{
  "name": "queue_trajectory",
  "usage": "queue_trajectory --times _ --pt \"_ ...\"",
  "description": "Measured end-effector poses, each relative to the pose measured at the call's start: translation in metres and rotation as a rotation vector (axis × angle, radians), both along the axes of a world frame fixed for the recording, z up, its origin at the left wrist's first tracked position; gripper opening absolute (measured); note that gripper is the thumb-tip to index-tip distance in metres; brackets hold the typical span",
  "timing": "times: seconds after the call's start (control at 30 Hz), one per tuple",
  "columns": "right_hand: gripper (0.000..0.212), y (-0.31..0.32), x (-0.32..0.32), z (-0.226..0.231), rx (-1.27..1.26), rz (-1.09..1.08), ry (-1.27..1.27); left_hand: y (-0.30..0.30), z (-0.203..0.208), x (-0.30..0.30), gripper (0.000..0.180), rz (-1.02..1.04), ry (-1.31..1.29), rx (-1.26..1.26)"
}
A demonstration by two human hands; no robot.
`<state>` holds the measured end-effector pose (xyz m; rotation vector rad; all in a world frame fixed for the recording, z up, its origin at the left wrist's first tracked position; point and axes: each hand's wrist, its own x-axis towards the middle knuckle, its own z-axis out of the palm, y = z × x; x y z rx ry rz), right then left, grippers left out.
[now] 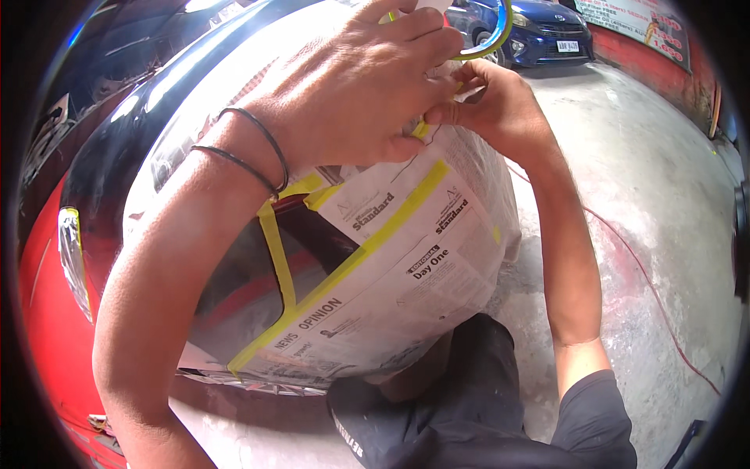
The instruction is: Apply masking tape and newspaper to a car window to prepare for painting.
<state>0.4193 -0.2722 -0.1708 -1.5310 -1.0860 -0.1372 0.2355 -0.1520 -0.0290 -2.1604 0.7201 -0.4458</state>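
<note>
My left hand [375,82] is up at the top of the view, its fingers curled at a roll of yellow masking tape [500,39] that shows as a ring beyond the knuckles. Close against it, my right hand [496,105] has thumb and fingers pinched together on what looks like the yellow tape. A short yellow piece [422,129] shows below the left fingers. Under both hands, newspaper sheets [437,258] cover part of a car, joined by a yellow tape strip [391,223]. A dark glossy panel [242,281] shows between the taped edges.
Red bodywork [47,273] of the car curves along the left. A thin red hose [633,262] crosses the concrete floor [656,180] on the right. Farther back stands a blue car [547,31] near a red wall with a sign [641,27]. My knees [469,367] are below.
</note>
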Motion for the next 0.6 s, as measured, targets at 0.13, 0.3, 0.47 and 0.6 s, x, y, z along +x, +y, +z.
queue_trajectory --times 0.13,0.3,0.47,0.6 --pt "0.068 0.024 0.041 -0.007 0.126 0.211 0.079 0.002 -0.003 -0.003 0.046 -0.053 -0.028 0.116" --pt "0.050 0.039 0.083 -0.012 0.086 -0.364 0.116 0.002 -0.008 -0.004 0.032 -0.043 -0.019 0.001" --pt "0.033 -0.002 0.026 -0.062 0.573 -0.429 0.016 -0.024 -0.035 0.022 0.032 0.205 -0.171 0.196" --pt "0.064 -0.080 -0.067 -0.131 0.400 -0.351 -0.219 -0.077 -0.144 -0.014 0.040 -0.083 -0.263 -0.500"
